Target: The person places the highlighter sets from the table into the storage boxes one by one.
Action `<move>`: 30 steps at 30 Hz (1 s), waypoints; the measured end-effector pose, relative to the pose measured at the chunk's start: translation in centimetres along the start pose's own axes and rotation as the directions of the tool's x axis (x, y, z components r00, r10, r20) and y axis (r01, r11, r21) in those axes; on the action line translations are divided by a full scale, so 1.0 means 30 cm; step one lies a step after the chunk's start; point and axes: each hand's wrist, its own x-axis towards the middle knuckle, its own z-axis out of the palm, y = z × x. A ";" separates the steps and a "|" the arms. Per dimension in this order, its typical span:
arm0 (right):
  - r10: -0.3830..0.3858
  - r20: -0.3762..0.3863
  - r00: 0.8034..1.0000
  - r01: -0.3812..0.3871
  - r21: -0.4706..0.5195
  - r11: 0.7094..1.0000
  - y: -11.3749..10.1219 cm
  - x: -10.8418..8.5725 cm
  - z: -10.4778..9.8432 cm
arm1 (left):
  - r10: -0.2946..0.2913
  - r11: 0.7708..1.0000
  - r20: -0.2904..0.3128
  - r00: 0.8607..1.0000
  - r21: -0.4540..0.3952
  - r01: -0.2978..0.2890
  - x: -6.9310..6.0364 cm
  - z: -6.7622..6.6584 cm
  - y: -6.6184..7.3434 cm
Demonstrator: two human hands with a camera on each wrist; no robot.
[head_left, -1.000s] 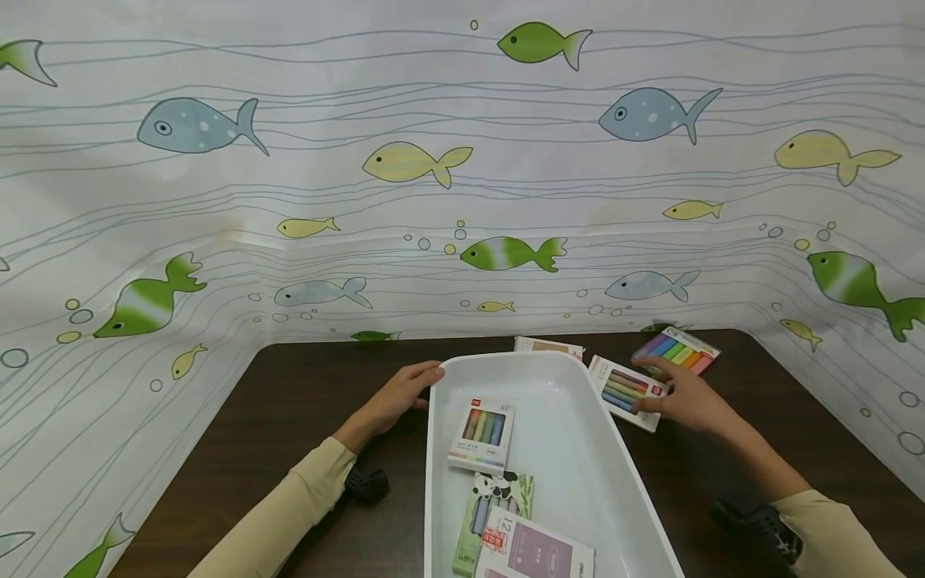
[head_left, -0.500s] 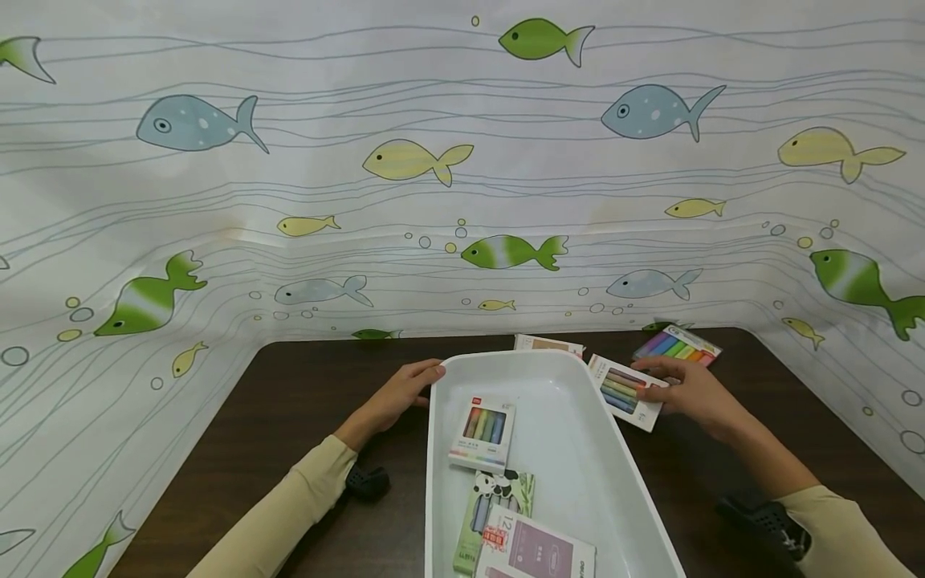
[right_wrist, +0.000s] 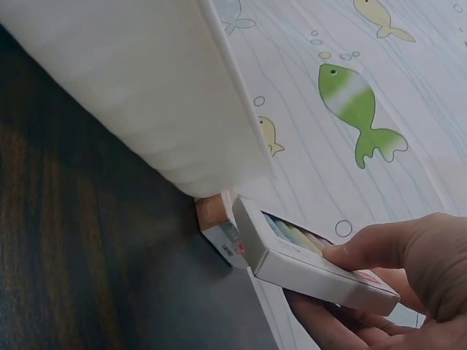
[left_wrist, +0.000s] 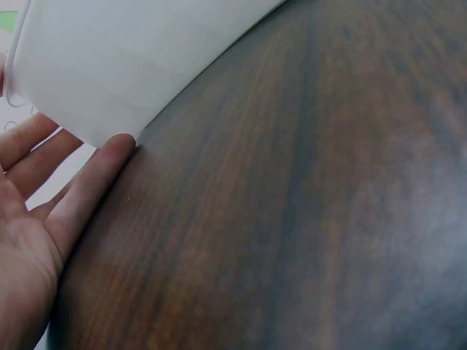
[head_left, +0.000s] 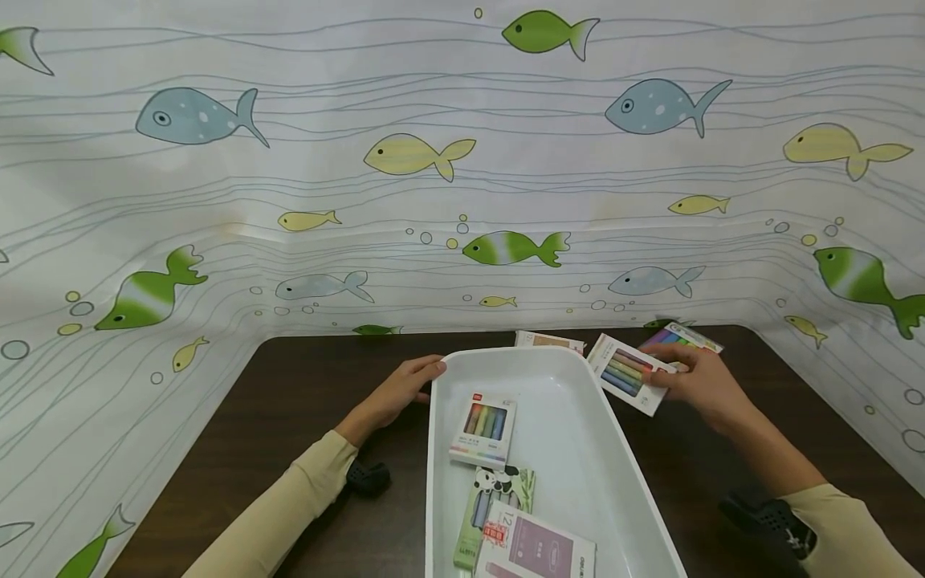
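Note:
My right hand (head_left: 701, 381) pinches a white windowed box of coloured sticks (head_left: 623, 377), thumb on its front face and fingers beneath. In the right wrist view this box (right_wrist: 314, 266) is tilted and raised off the table. My left hand (head_left: 393, 393) touches the far left corner of a white bin (head_left: 571, 433) with fairly straight fingers. In the left wrist view those fingers (left_wrist: 95, 179) lie against the bin's outer wall (left_wrist: 146, 58). Inside the bin lie a white box of coloured sticks (head_left: 484, 433), a green panda box (head_left: 470, 530) and a mauve-and-white box (head_left: 542, 546), which overlaps the panda box.
Behind the bin's far edge lies another box (head_left: 549, 342), partly hidden. A pack of rainbow-coloured sticks (head_left: 682, 335) lies beyond my right hand. The dark wooden table (head_left: 289, 417) ends at a fish-patterned cloth backdrop (head_left: 325, 185).
My right hand has lifted the windowed box off the table, slightly up and away, and it now covers part of the rainbow pack. My left hand stays at the bin's corner.

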 end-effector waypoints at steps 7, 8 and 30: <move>-0.050 -0.090 0.995 0.046 -0.046 0.998 -0.021 -0.011 -0.004 | -0.002 1.000 -0.002 1.000 0.003 0.002 0.000 0.001 0.003; -0.052 -0.103 0.993 0.048 -0.044 0.998 -0.024 -0.012 -0.005 | -0.004 1.000 -0.003 1.000 0.005 0.004 0.000 0.001 0.004; -0.057 -0.106 0.993 0.061 0.038 0.997 -0.149 -0.061 0.040 | 0.008 1.000 0.003 1.000 0.009 -0.008 -0.009 0.005 -0.003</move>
